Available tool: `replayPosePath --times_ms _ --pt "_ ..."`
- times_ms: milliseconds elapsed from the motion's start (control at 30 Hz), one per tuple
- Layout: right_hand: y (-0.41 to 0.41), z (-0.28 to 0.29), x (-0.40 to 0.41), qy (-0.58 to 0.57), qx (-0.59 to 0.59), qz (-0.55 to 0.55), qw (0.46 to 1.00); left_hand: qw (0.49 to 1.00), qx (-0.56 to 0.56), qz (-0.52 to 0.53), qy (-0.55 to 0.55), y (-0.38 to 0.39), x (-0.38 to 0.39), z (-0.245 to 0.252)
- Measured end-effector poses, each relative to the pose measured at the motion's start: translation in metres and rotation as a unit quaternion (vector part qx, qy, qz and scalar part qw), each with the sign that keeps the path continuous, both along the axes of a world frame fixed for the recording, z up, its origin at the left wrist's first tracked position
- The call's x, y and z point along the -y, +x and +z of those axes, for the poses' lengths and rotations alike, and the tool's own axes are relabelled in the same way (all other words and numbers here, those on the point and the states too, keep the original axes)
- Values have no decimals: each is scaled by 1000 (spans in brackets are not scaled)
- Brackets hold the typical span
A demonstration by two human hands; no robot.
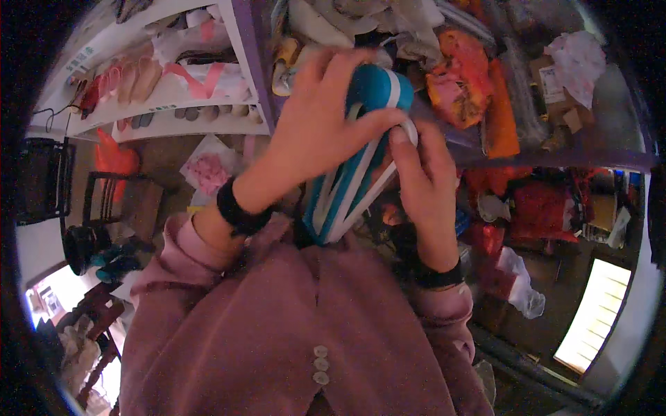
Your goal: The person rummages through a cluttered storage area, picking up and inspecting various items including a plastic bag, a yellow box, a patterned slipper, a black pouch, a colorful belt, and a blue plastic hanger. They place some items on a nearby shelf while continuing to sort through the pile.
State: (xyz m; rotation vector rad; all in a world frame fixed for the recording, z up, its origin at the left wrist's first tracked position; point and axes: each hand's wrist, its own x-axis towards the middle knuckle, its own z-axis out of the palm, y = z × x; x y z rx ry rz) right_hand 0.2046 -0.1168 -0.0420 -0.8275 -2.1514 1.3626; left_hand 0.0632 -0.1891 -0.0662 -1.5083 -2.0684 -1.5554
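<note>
A teal item with white bands or trim point(372, 86) is held upright in front of my chest; its exact kind cannot be told. White-edged strips run down from its rounded upper end to a narrow lower end near my coat. My left hand point(312, 119) lies over its upper left side, fingers behind it and thumb stretched across the front. Between the thumb and fingers of my right hand point(426, 177) is a looped part of the white band. Both hands nearly meet there. Their fingertips are partly hidden and slightly blurred.
White shelves point(177, 114) with several shoes or shoe soles stand at left. Ahead, a purple-edged table point(551, 158) carries cloth, an orange-red plastic bag point(458, 78) and a crumpled bag point(577, 62). A dark chair point(112, 192) is at left; a clear plastic bag point(523, 286) hangs at right.
</note>
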Motion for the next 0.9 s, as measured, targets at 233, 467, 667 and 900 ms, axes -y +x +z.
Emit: replayPosePath --times_ms 233,467,667,900 --pt "18 16 -1 56 21 -39 997 957 266 -102 -61 -39 -23 -11" --pt "71 34 -31 123 -117 -244 955 962 252 -94 -33 -51 -29 -25" --pt "134 60 -64 -40 -369 -240 897 889 447 -91 -35 -57 -23 -33" --pt "211 64 -120 -26 -518 -319 793 838 506 -202 6 -54 -12 -54"
